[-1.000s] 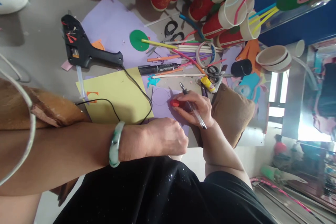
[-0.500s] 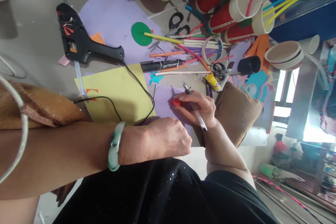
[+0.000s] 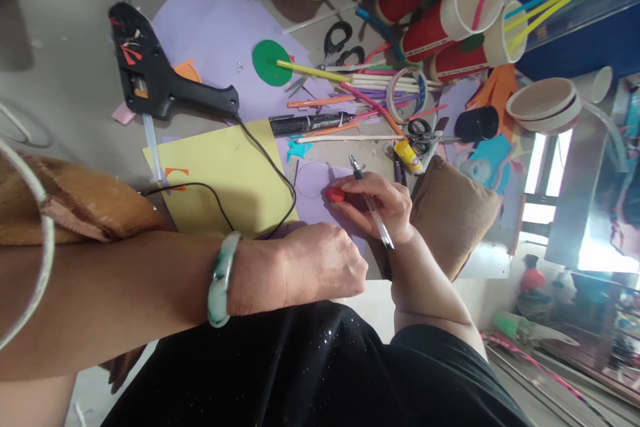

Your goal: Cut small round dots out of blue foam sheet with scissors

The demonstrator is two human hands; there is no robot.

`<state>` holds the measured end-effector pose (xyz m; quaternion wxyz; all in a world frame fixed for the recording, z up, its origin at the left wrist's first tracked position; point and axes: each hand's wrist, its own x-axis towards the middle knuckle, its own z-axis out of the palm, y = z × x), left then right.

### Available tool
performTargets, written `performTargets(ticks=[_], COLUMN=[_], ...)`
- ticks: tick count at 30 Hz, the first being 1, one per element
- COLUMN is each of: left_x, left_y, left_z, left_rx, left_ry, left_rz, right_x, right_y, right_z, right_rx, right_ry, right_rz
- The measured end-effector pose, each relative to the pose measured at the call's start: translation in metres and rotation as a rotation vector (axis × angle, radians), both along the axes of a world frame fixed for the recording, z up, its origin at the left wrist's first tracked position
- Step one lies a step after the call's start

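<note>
**View drifts slightly, work stays where it was**

At left, a black glue gun [image 3: 160, 73] lies on the table [image 3: 70, 80], its cord [image 3: 260, 147] looping over a yellow sheet [image 3: 210, 157]. A pale green bracelet [image 3: 223, 280] circles the wrist of the left hand [image 3: 313, 261], which is over the near part of a small purple sheet [image 3: 313, 210]; its fingers are hidden, so I cannot tell whether it holds anything. Near a drawn circle [image 3: 313, 180] on that sheet, the right hand [image 3: 391, 203] pinches a small red piece [image 3: 334, 194] in its fingertips, with a pen [image 3: 377, 217] lying across the same hand. Beyond are a yellow glue stick [image 3: 409, 157] and a brown cushion [image 3: 453, 213].
</note>
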<state>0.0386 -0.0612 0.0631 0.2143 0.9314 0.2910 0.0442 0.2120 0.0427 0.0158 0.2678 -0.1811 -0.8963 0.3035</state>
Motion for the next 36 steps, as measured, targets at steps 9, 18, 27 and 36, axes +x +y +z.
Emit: performTargets(ticks=[9, 18, 27, 36], left_x=[0.001, 0.0, 0.0, 0.003], left_y=[0.0, 0.001, 0.0, -0.005], left_z=[0.001, 0.0, 0.01, 0.01], left_rx=[0.003, 0.036, 0.17, 0.195], left_ry=[-0.011, -0.061, 0.05, 0.098], left_rz=[0.012, 0.075, 0.092, 0.197], right_x=[0.002, 0.001, 0.0, 0.003], right_y=[-0.001, -0.001, -0.003, -0.004], right_z=[-0.003, -0.002, 0.001, -0.002], right_rx=[-0.036, -0.058, -0.042, -0.02], right_ry=[-0.059, -0.042, -0.039, -0.049], right_rz=[-0.058, -0.036, -0.048, -0.089])
